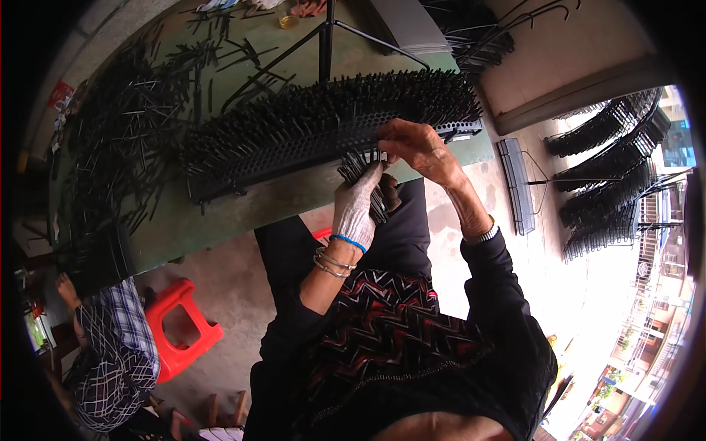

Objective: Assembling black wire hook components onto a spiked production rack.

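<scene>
A bundle of thin black sticks (354, 166) is gripped in my left hand (355, 208), which wears a white glove. The sticks poke out above and below the fist. Just above it, my right hand (421, 148) is bare, with thumb and fingers pinched together close to the bundle's upper ends. Whatever lies between those fingertips is hidden. Both hands are at the near side of a long black perforated rack (276, 162). Most of its length is packed with upright black sticks (323, 103); rows of bare holes show along the near edge.
Loose black sticks (125, 110) heap over the left of the green table (220, 229). A black metal stand (325, 51) rises behind the rack. A red stool (184, 331) and another person in checked clothing (118, 360) are at the lower left. Filled racks (603, 176) stand right.
</scene>
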Motion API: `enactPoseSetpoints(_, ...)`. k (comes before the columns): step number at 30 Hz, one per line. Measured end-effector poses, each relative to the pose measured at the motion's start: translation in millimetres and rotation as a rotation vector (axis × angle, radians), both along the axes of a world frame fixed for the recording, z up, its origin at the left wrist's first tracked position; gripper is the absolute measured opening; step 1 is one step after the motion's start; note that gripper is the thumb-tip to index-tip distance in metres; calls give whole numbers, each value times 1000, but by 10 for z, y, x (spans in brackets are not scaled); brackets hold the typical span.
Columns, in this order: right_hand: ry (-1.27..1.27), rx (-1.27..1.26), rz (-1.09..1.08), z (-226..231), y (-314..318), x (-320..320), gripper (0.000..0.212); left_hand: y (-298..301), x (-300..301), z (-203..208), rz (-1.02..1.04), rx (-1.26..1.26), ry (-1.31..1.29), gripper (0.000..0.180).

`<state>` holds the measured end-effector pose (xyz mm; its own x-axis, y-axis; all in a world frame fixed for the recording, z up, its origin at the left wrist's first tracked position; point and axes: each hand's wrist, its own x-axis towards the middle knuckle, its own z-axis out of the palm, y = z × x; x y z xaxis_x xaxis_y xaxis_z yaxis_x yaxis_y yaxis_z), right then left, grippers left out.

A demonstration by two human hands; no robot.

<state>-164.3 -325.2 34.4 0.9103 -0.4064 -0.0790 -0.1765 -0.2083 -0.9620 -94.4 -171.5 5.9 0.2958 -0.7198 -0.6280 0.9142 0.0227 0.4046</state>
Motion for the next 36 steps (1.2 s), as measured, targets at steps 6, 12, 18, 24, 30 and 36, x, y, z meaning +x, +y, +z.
enactPoseSetpoints(6, 98, 112, 3, 66, -40, -37, 15, 2, -42, 63, 22, 48, -130, 21)
enactPoseSetpoints(12, 103, 208, -5, 115, -27, -59, 16, 23, -49, 23, -14, 26, -212, 20)
enactPoseSetpoints(18, 135, 193, -16, 183, -51, -110, 16, -31, -60, 31, -22, 65, -227, 23)
enactPoseSetpoints(24, 114, 208, -76, 138, -70, -170, 16, -74, -90, 27, -35, 49, -189, 22)
enactPoseSetpoints(30, 34, -288, -512, 329, -95, -210, 14, -115, 26, -144, 31, -59, -7, 22)
enactPoseSetpoints(36, -120, -606, -675, 120, -226, -79, 14, -187, -11, -193, 29, -7, 83, 17)
